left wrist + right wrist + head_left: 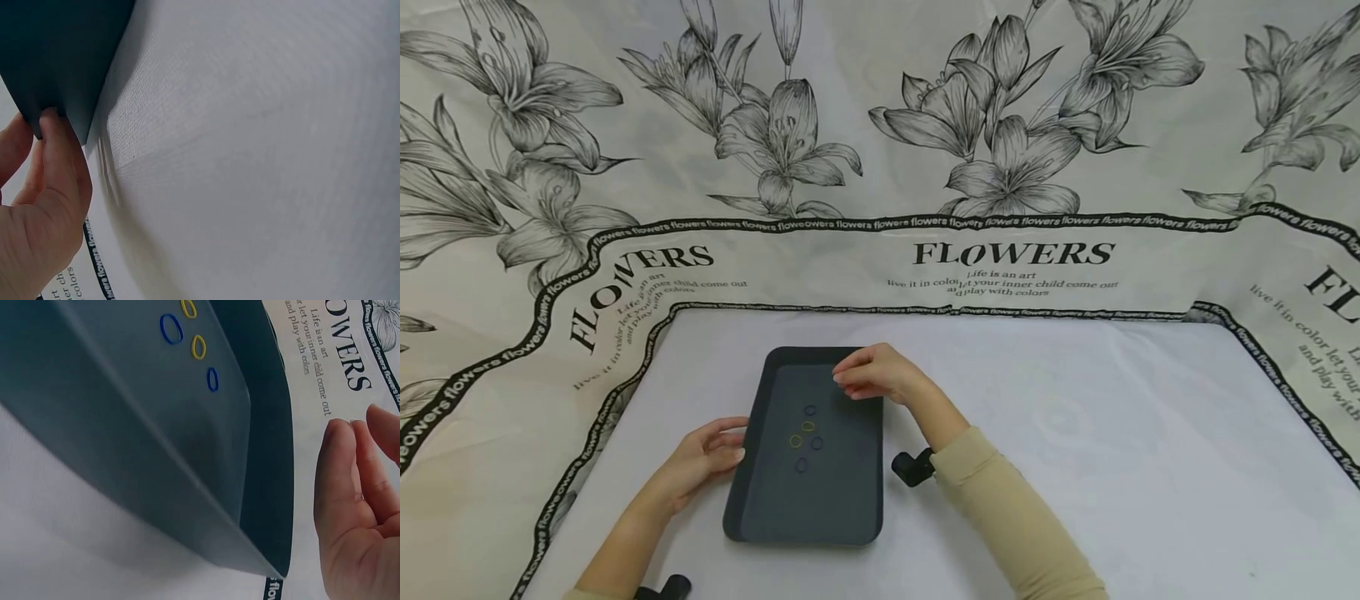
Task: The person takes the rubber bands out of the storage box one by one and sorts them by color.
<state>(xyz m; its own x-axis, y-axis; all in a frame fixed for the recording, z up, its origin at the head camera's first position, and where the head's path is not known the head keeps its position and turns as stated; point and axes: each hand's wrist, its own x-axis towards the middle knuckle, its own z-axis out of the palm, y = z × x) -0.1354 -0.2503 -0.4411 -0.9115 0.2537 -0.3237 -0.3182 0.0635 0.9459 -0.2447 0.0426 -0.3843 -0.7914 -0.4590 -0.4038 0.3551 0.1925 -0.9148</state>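
A dark blue-grey tray lies on the white cloth. Inside it are several small thin loops resembling rubber bands: two yellow loops and a few blue loops, loosely grouped around the middle. At the tray's left side, my left hand has its thumb touching the outer wall, other fingers close by the rim. Over the tray's far right part hovers my right hand. Its thumb and fingertips are near each other, and the right wrist view shows a gap with no loop visible between them.
White cloth covers the table around the tray. Behind and at both sides rises a flower-print cloth with black lettered bands. Black wrist-camera mounts sit at both forearms.
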